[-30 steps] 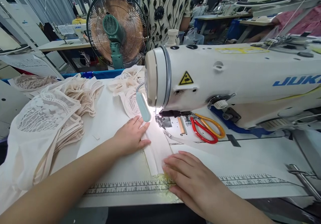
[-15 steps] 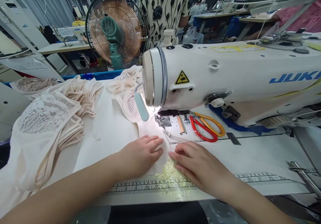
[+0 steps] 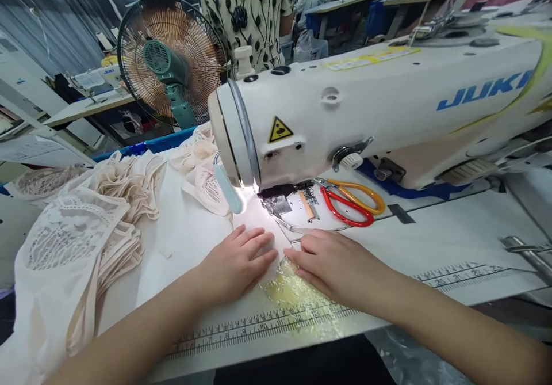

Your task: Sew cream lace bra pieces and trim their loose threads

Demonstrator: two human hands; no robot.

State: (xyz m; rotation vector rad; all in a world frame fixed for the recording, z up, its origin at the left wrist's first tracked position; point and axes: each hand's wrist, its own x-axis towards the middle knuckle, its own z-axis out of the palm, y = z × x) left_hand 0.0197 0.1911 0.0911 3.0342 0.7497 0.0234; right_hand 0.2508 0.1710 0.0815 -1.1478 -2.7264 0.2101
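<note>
My left hand lies palm down, fingers extended, on a pale pink piece of bra fabric that runs under the sewing machine's needle area. A lace bra cup on the same side lies just behind the lamp. My right hand has bent fingers, with its fingertips closed at the fabric's right edge; the exact grip is partly hidden. A thin metal guide reaches from the presser foot toward this hand. The white sewing machine stands over the work, its needle hidden in the glare.
Scissors with red and orange handles lie on the machine bed. Stacked bra pieces fill the left side. A printed ruler and yellowish tape run along the front. Behind stand a fan and a person in a patterned top.
The view has tilted and shifted, so the machine appears farther left and slanted. Both hands stay at the fabric, slightly nearer the needle area, with the left fingers still flat.
</note>
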